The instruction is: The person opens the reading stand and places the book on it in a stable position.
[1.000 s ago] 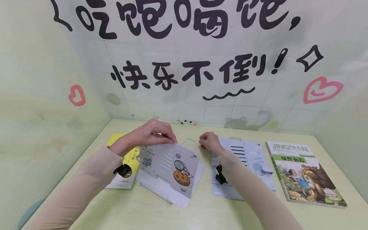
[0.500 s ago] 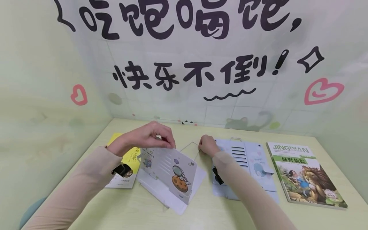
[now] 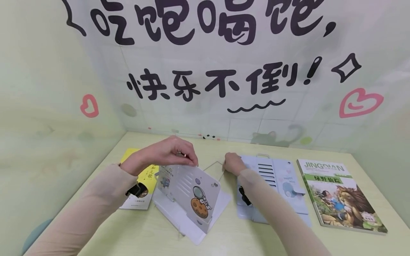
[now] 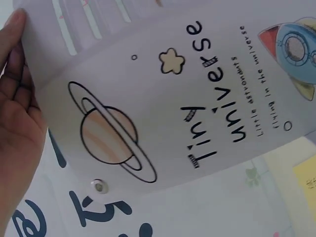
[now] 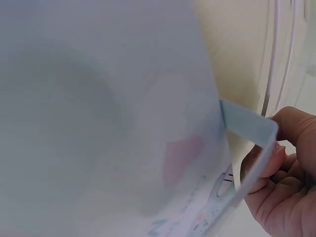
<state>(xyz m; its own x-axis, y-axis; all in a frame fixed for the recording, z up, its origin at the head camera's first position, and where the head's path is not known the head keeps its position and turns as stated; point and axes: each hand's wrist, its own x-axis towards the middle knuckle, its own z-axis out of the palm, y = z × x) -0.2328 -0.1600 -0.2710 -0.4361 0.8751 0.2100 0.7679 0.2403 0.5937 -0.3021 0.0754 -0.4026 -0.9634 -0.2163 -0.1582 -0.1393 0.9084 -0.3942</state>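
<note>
A grey book stand (image 3: 195,192) printed with an astronaut sits on the table, its panel raised at a slant above the white base (image 3: 184,222). My left hand (image 3: 174,151) pinches the panel's top edge; the left wrist view shows its planet-and-rocket print (image 4: 163,108) beside the thumb. Behind the panel juts a bent wire leg (image 3: 209,165), and my right hand (image 3: 233,163) pinches its corner. In the right wrist view, thumb and fingers (image 5: 276,163) meet at the wire (image 5: 273,64), partly hidden by a pale blue clip (image 5: 252,123).
A pale blue book stand (image 3: 285,170) lies under my right forearm. To its right is a green-and-white picture book (image 3: 342,195). A yellow book (image 3: 142,192) lies partly behind my left wrist. Printed walls (image 3: 205,121) enclose the table's back and sides.
My right hand has taken hold of the wire leg, which has swung out further behind the panel. The panel has turned and tilted slightly, with my left hand still on its top edge.
</note>
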